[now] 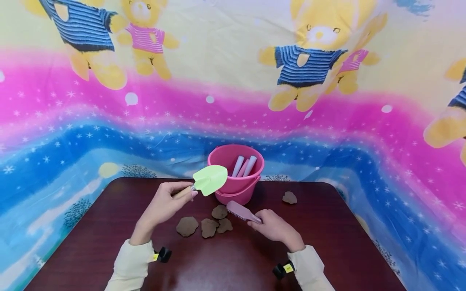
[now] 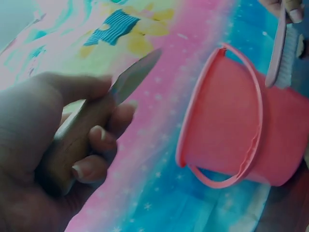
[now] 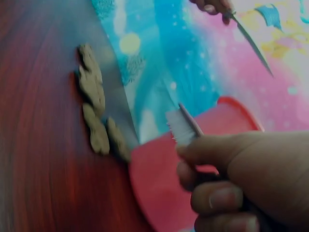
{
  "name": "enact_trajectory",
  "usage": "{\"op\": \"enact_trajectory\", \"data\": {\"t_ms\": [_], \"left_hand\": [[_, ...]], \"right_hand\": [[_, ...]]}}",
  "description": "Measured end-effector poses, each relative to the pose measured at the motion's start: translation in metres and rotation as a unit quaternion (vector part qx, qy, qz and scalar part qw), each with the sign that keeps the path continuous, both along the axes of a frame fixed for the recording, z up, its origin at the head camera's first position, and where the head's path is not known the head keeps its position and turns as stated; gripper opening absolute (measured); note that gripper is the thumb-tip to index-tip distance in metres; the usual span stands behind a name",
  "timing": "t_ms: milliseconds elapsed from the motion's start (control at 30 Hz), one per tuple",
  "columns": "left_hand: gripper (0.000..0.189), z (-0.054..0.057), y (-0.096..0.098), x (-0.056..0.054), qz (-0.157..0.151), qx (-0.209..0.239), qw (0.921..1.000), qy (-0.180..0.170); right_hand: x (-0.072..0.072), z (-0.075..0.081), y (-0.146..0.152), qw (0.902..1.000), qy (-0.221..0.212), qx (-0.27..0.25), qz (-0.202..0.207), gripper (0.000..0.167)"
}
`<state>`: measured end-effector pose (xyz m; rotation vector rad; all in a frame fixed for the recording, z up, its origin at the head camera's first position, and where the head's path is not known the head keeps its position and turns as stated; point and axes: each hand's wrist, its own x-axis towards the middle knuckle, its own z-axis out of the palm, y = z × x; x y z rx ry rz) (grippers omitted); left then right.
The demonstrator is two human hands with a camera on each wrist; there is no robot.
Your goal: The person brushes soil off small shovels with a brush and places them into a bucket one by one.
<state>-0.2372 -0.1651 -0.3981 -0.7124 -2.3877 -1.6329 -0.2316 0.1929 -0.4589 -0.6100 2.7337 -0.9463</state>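
My left hand (image 1: 170, 203) grips the wooden handle of a small trowel (image 1: 212, 180) with a light green blade, held up in front of the bucket's left side. My right hand (image 1: 274, 225) holds a pinkish-mauve brush (image 1: 240, 211) by its handle, bristles facing down, low over the table. In the right wrist view the pale bristles (image 3: 179, 126) show beside the thumb. Behind both tools stands a pink bucket (image 1: 236, 186); several pale purple and pink handles (image 1: 244, 166) stick up inside it. Brown clay-like lumps (image 1: 209, 228) lie between the hands, one partly behind the brush tip.
A dark reddish-brown table (image 1: 204, 266) carries everything. One more brown lump (image 1: 289, 197) lies alone at the back right. A cloth backdrop (image 1: 233, 101) printed with bears and snowflakes hangs around the table's back and sides.
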Motion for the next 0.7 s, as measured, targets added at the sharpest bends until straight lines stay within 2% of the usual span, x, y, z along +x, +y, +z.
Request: {"op": "enact_trajectory", "data": {"t_ms": [100,233,400,533,700], "left_hand": [[0.034,0.000,0.008,-0.006,0.038,0.008,0.9989,0.026],[0.036,0.004,0.019,-0.016,0.089,0.001,0.9936,0.069],[0.036,0.013,0.032,-0.031,0.123,-0.017,0.9866,0.105],[0.034,0.018,0.039,-0.046,0.143,-0.035,0.9832,0.108],[0.030,0.021,0.043,-0.060,0.157,-0.058,0.9821,0.085]], "right_hand": [[-0.006,-0.006,0.008,0.9999,0.013,0.001,0.001,0.031],[-0.009,-0.015,0.018,0.9998,0.017,-0.005,-0.006,0.029],[-0.008,-0.025,0.031,0.9995,0.025,0.003,-0.021,0.029],[-0.007,-0.030,0.041,0.9990,0.028,0.012,-0.033,0.028],[-0.003,-0.036,0.053,0.9983,0.024,0.019,-0.050,0.032]]}}
